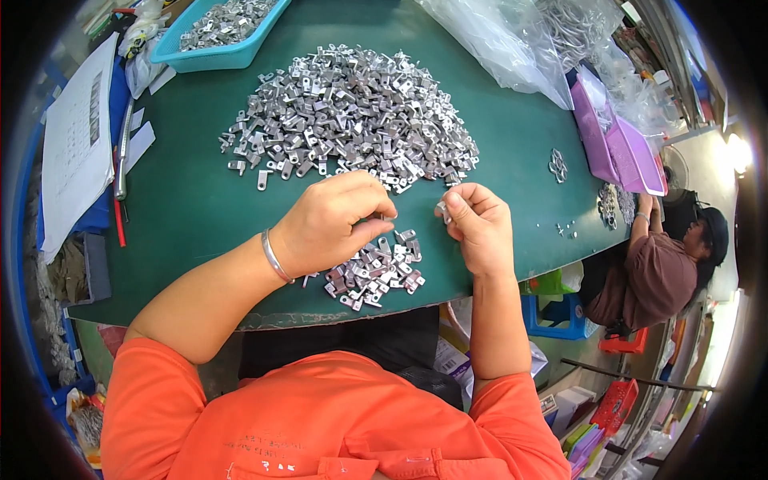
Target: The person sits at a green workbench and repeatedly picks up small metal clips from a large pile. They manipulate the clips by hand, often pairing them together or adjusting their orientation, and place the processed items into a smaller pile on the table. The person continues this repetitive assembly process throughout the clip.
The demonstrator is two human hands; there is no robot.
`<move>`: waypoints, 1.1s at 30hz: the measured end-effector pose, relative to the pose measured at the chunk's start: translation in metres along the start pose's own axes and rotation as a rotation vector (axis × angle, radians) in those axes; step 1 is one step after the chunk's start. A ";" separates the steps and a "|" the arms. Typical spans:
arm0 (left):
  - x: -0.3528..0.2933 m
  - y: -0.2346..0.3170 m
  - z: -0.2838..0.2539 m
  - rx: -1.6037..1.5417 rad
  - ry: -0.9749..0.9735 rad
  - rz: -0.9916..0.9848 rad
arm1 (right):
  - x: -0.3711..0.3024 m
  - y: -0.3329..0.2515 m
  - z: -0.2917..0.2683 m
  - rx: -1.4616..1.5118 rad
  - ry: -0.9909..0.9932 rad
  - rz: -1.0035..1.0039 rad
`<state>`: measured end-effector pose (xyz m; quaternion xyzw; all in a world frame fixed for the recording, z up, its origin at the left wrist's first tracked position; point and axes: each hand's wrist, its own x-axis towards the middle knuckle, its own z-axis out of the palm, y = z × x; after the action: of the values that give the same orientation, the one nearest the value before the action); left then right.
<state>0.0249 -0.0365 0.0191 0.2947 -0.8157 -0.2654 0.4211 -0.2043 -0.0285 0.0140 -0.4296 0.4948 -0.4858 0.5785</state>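
A large heap of small silver metal brackets (352,112), each with a hole in it, lies on the green tabletop in front of me. Closer to my body is a smaller pile of the same brackets (376,272). My left hand (332,220), with a metal bangle at its wrist, hovers over the near side of the small pile's far edge. Its thumb and fingers are curled into a pinch; what sits between the tips is too small to make out. To the right, my right hand (482,228) pinches one metal bracket (442,210) between thumb and forefinger.
A blue basket (216,58) of metal parts stands far left, beside papers (80,144). Clear plastic bags (512,48) lie far right. Purple bins (620,148) and metal rings (558,166) are at the right, where another person (668,268) works.
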 end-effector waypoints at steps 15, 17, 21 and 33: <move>0.002 -0.007 0.003 0.088 -0.080 0.207 | 0.000 -0.003 0.021 -0.827 -0.158 -0.626; 0.006 -0.008 0.008 0.292 0.021 0.084 | 0.012 0.006 0.025 -1.029 -0.063 -0.728; 0.008 -0.014 0.014 0.456 -0.013 -0.012 | 0.018 0.013 0.026 -1.041 -0.044 -0.819; 0.005 0.001 0.003 -0.928 0.190 -0.795 | 0.016 0.013 0.026 -0.936 -0.123 -0.793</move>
<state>0.0194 -0.0390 0.0210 0.3844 -0.4018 -0.7017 0.4454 -0.1760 -0.0420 0.0021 -0.8164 0.4237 -0.3697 0.1313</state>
